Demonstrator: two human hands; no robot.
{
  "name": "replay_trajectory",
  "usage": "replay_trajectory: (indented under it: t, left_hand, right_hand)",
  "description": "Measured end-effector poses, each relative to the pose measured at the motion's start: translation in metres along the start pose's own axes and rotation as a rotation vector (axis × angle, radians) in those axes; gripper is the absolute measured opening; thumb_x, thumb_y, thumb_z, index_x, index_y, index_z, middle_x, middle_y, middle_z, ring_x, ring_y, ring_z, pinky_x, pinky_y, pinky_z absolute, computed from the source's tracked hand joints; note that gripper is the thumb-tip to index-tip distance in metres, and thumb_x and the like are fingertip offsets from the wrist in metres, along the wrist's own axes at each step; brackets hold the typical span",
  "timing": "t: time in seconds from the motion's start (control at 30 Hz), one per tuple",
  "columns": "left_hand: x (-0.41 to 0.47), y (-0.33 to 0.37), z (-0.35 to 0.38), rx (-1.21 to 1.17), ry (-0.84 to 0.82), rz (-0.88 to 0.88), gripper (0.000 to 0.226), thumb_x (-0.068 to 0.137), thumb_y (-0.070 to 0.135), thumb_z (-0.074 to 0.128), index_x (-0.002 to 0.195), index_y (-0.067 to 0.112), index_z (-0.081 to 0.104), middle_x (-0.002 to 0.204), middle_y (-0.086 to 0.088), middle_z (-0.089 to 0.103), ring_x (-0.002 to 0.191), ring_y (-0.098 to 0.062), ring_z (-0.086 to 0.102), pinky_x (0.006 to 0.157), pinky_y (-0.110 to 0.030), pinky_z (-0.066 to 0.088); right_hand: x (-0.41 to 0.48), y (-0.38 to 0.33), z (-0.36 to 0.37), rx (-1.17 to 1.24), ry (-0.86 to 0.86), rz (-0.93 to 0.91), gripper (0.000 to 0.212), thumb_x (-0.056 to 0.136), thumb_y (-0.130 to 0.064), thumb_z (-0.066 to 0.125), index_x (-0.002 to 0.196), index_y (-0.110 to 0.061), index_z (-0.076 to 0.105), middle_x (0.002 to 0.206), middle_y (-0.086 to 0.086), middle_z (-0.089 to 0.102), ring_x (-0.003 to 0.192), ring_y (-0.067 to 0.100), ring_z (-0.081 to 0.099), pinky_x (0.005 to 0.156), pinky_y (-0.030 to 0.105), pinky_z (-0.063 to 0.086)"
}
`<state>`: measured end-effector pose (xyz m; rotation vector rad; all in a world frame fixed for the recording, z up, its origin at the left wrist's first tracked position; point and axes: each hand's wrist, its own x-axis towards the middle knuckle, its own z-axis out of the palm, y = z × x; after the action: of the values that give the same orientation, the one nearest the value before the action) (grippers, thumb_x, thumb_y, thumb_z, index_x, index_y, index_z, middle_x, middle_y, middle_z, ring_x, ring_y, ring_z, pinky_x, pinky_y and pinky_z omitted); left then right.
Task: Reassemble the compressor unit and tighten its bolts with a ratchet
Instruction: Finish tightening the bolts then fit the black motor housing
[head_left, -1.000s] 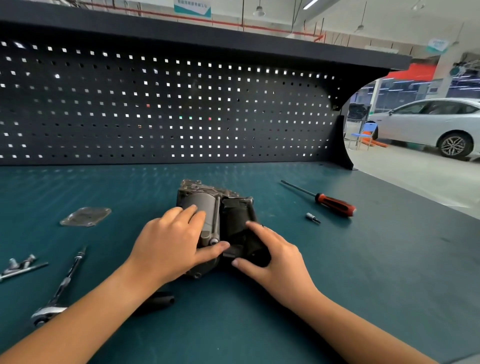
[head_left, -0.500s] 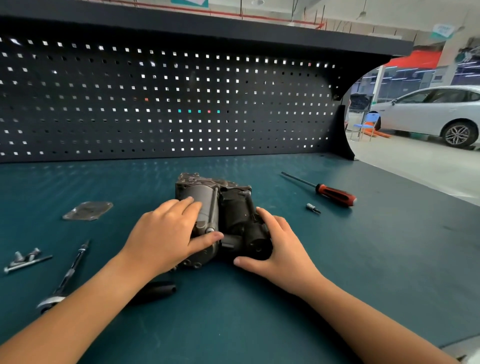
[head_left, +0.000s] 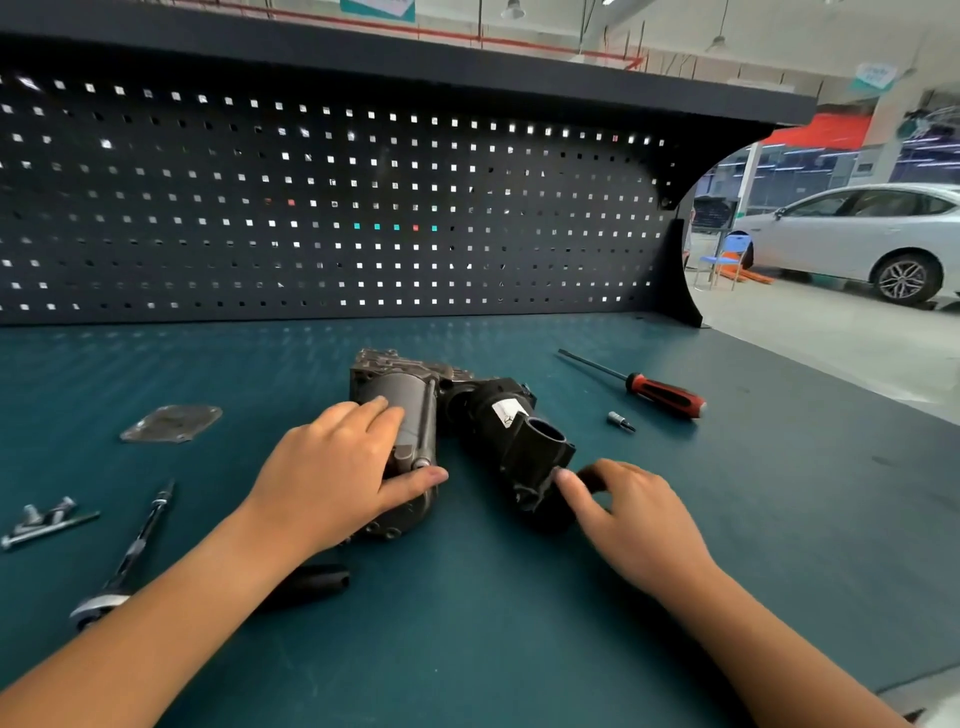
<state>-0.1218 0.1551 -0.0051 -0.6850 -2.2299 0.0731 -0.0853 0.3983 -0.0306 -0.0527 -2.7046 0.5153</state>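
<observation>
The compressor unit lies mid-bench as a grey metal cylinder body (head_left: 402, 400) with a black motor housing (head_left: 511, 434) angled off to its right. My left hand (head_left: 332, 480) grips the grey body, fingers over the top and thumb along its near end. My right hand (head_left: 631, 522) pinches the near corner of the black housing between thumb and forefinger. A ratchet (head_left: 127, 564) lies at the left of the bench, apart from both hands. Loose bolts (head_left: 44, 519) sit at the far left.
A flat metal cover plate (head_left: 171, 423) lies left of the unit. A red-handled screwdriver (head_left: 662, 396) and a small bit socket (head_left: 621, 421) lie to the right. A black handle (head_left: 314, 584) shows under my left forearm. The pegboard (head_left: 332, 218) closes off the back.
The black housing has swung out to the right, away from the grey body. My right hand slid from wrapping it back to its near corner. The left hand stayed on the grey body.
</observation>
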Motion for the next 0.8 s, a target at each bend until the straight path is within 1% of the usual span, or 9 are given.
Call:
replay_trajectory:
  t: [0.13, 0.23, 0.3, 0.4, 0.53, 0.63, 0.67, 0.73, 0.8]
  left_hand:
    - [0.002, 0.001, 0.001, 0.005, 0.007, 0.018, 0.095, 0.091, 0.066, 0.003, 0.086, 0.000, 0.073, 0.091, -0.015, 0.073, 0.075, -0.026, 0.071, 0.040, -0.030, 0.053]
    - [0.002, 0.001, 0.000, 0.011, 0.009, 0.022, 0.096, 0.091, 0.065, 0.003, 0.087, 0.000, 0.073, 0.092, -0.015, 0.073, 0.076, -0.027, 0.071, 0.041, -0.030, 0.053]
    - [0.002, 0.001, 0.000, 0.010, 0.010, 0.022, 0.096, 0.090, 0.065, 0.003, 0.086, 0.001, 0.073, 0.092, -0.015, 0.073, 0.076, -0.026, 0.071, 0.041, -0.030, 0.053]
    - [0.001, 0.001, -0.001, 0.018, 0.011, 0.020, 0.095, 0.090, 0.065, 0.002, 0.086, 0.001, 0.073, 0.092, -0.015, 0.073, 0.077, -0.026, 0.071, 0.040, -0.029, 0.052]
    - [0.000, 0.000, 0.000, 0.010, 0.019, 0.015, 0.096, 0.090, 0.065, 0.003, 0.087, 0.001, 0.073, 0.092, -0.015, 0.073, 0.077, -0.027, 0.071, 0.040, -0.030, 0.052]
    - [0.000, 0.001, 0.000, 0.016, 0.026, 0.022, 0.096, 0.091, 0.065, 0.002, 0.087, 0.000, 0.073, 0.092, -0.015, 0.073, 0.076, -0.027, 0.071, 0.039, -0.029, 0.051]
    - [0.001, 0.001, 0.000, 0.021, 0.030, 0.028, 0.096, 0.091, 0.065, 0.002, 0.087, 0.000, 0.073, 0.091, -0.015, 0.073, 0.076, -0.027, 0.071, 0.039, -0.029, 0.051]
    - [0.001, 0.002, 0.000, 0.025, 0.035, 0.036, 0.096, 0.091, 0.065, 0.002, 0.086, 0.000, 0.073, 0.091, -0.015, 0.073, 0.075, -0.027, 0.071, 0.039, -0.028, 0.051]
    - [0.001, 0.002, 0.001, 0.020, 0.036, 0.035, 0.096, 0.091, 0.065, 0.002, 0.085, 0.000, 0.073, 0.090, -0.015, 0.073, 0.074, -0.027, 0.070, 0.039, -0.029, 0.051]
  right_hand:
    - [-0.003, 0.001, -0.005, 0.270, 0.192, -0.111, 0.065, 0.084, -0.036, 0.066, 0.140, -0.015, 0.041, 0.142, 0.001, 0.041, 0.135, 0.018, 0.034, 0.110, 0.025, 0.023]
    - [0.003, -0.012, -0.006, 0.071, 0.306, -0.465, 0.055, 0.077, -0.032, 0.068, 0.128, -0.012, 0.058, 0.137, 0.013, 0.049, 0.126, 0.031, 0.048, 0.102, 0.041, 0.039]
    - [0.009, -0.016, 0.000, -0.012, 0.327, -0.551, 0.040, 0.076, -0.028, 0.067, 0.112, -0.009, 0.069, 0.119, 0.012, 0.064, 0.107, 0.031, 0.063, 0.088, 0.042, 0.050]
    - [0.012, -0.010, -0.001, 0.241, 0.449, -0.355, 0.012, 0.082, -0.008, 0.068, 0.093, -0.006, 0.072, 0.091, 0.003, 0.071, 0.083, 0.023, 0.068, 0.076, 0.024, 0.048]
    - [0.013, 0.015, -0.011, 0.373, 0.465, -0.018, 0.010, 0.088, -0.007, 0.061, 0.089, -0.008, 0.071, 0.070, -0.006, 0.060, 0.061, 0.009, 0.055, 0.059, 0.010, 0.034]
    - [0.014, 0.033, -0.010, 0.407, 0.250, 0.198, 0.036, 0.095, -0.025, 0.049, 0.077, 0.002, 0.064, 0.070, 0.009, 0.060, 0.075, 0.027, 0.058, 0.062, 0.030, 0.031]
    - [0.013, 0.034, -0.010, 0.424, 0.231, 0.216, 0.041, 0.096, -0.030, 0.047, 0.076, 0.001, 0.065, 0.078, 0.008, 0.062, 0.082, 0.024, 0.057, 0.066, 0.030, 0.033]
    - [0.007, 0.030, -0.015, 0.483, 0.287, 0.117, 0.038, 0.093, -0.039, 0.049, 0.101, -0.009, 0.071, 0.112, -0.001, 0.063, 0.107, 0.011, 0.053, 0.089, 0.025, 0.036]
    - [0.000, 0.024, -0.022, 0.442, 0.102, -0.038, 0.067, 0.077, -0.057, 0.055, 0.133, -0.022, 0.052, 0.138, -0.009, 0.045, 0.129, 0.006, 0.039, 0.105, 0.021, 0.028]
